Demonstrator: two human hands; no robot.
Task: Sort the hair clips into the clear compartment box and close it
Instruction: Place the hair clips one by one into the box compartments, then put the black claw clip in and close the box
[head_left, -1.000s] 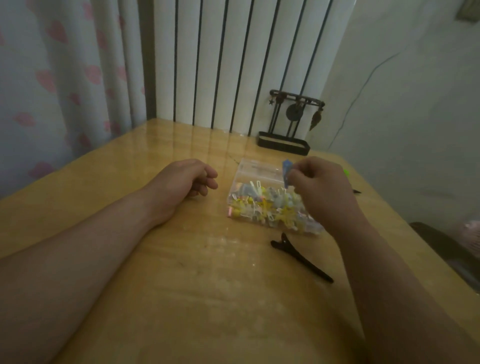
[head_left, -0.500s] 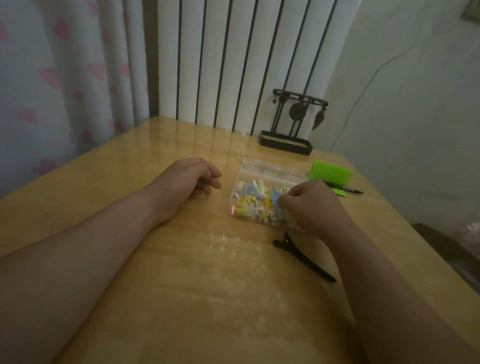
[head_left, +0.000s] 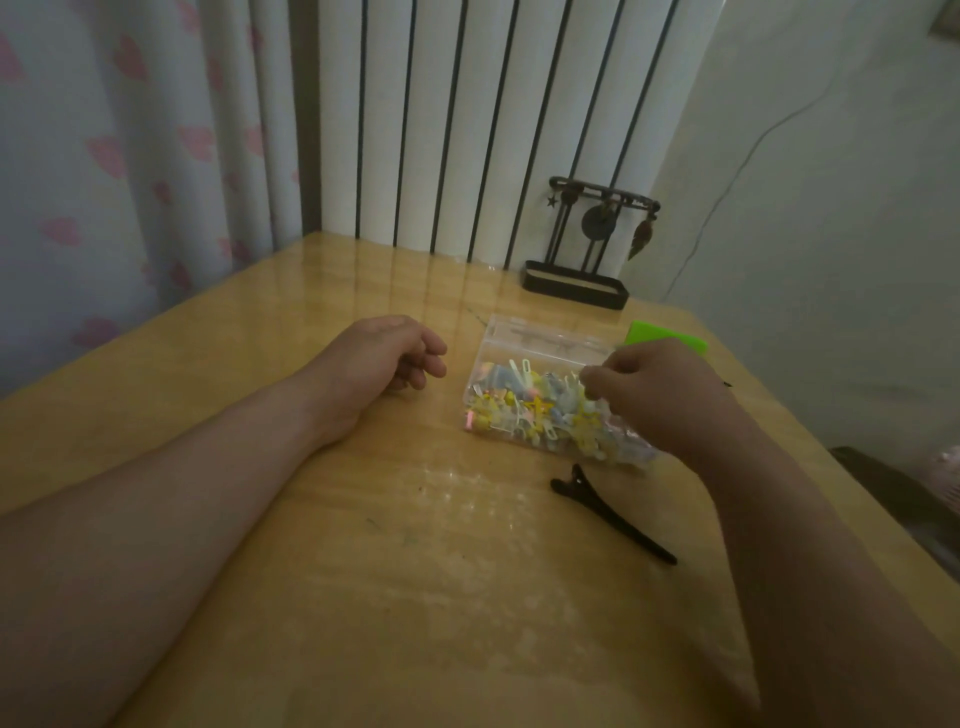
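Lying beneath right hand (head_left: 660, 395), clear box (head_left: 540, 338)

Dim room. We see a glossy wooden counter (head_left: 363, 571). Beyond the fingers (head_left: 602, 382) stand white panels (head_left: 441, 130) with dark vertical gaps and a black ornament stand (head_left: 576, 283). Far left hangs a pink-heart curtain (head_left: 104, 156); to the right is a pale wall (head_left: 831, 234) with a thin cable (head_left: 730, 192).

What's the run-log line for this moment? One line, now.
left hand rests on table | right hand over clear box, grasp unclear | black clip on table, outside box
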